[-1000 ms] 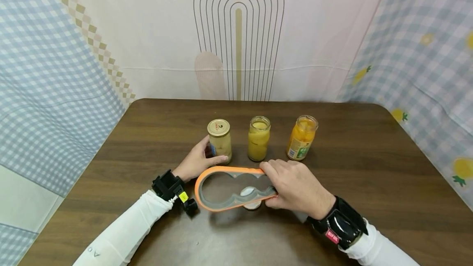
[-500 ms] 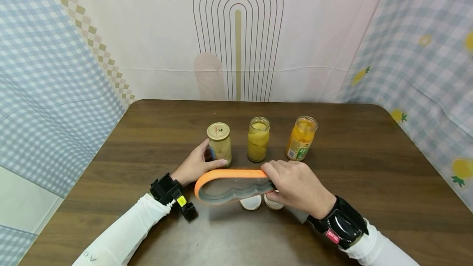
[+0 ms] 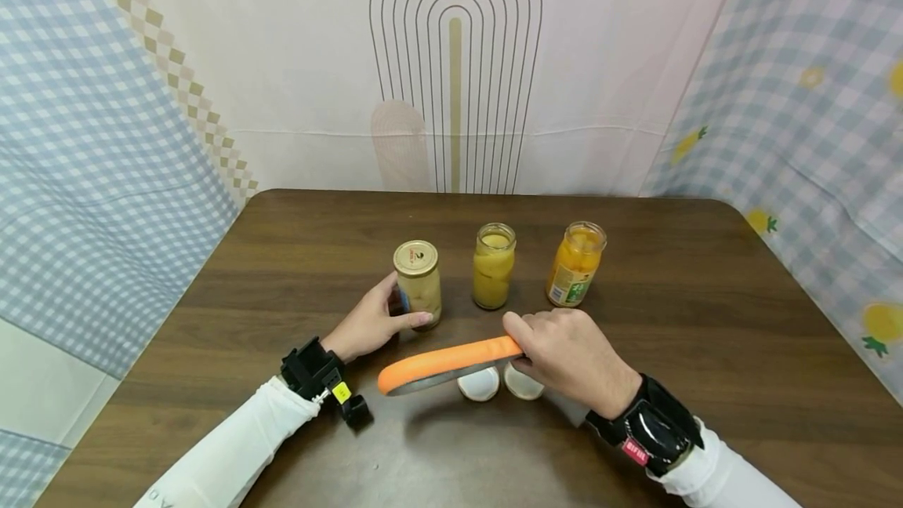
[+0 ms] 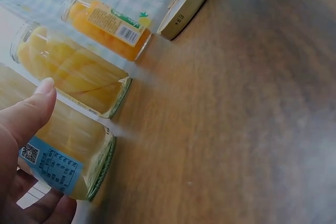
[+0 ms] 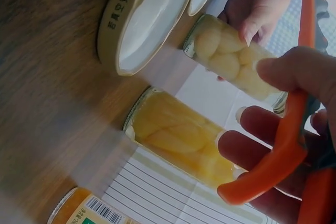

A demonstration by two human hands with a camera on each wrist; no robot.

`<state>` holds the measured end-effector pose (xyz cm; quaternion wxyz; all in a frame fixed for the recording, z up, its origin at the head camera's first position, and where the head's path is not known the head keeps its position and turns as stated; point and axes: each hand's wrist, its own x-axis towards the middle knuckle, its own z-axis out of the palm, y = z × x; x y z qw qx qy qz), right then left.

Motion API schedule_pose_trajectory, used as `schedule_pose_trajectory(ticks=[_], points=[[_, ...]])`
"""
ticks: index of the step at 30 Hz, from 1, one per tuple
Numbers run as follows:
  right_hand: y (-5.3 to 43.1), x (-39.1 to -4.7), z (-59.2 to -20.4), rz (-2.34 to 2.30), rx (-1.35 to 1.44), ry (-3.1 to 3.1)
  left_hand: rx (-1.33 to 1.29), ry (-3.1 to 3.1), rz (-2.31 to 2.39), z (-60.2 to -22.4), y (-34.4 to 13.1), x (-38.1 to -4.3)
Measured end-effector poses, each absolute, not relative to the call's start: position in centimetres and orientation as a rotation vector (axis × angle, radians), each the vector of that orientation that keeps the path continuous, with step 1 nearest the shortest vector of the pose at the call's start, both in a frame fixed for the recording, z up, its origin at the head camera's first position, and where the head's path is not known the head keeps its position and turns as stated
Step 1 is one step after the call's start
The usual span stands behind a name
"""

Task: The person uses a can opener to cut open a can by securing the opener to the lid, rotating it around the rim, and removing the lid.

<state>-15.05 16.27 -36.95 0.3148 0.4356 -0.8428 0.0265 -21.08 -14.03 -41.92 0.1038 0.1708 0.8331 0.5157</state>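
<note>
My left hand (image 3: 370, 324) grips a glass jar (image 3: 421, 288) of pale fruit around its lower part, thumb in front. A gold lid (image 3: 416, 258) sits on that jar, and its blue label (image 4: 58, 169) shows in the left wrist view. In my right hand (image 3: 570, 350) is an orange and grey jar opener (image 3: 447, 361), held by its handle end. The opener's loop points left, nearly edge-on to the head view, in front of the lidded jar and apart from it. Two loose lids (image 3: 479, 384) lie white side up on the table below the opener.
An uncovered jar of yellow fruit (image 3: 494, 271) stands right of the gripped jar. Further right is an uncovered jar of orange fruit (image 3: 574, 265) with a label. The brown wooden table (image 3: 705, 296) ends at a hanging patterned cloth (image 3: 310, 155).
My left hand has drawn the lidded jar slightly toward me. My right hand has turned the jar opener from showing its loop to nearly edge-on, uncovering both loose lids in the head view.
</note>
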Motion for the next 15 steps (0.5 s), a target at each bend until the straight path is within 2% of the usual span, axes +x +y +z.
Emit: schedule_pose_trajectory(ticks=[15], points=[[15.74,-14.96,-36.57,0.07,1.122,-2.229,0.5,2.456,1.515,-41.95,-14.07,-20.49]])
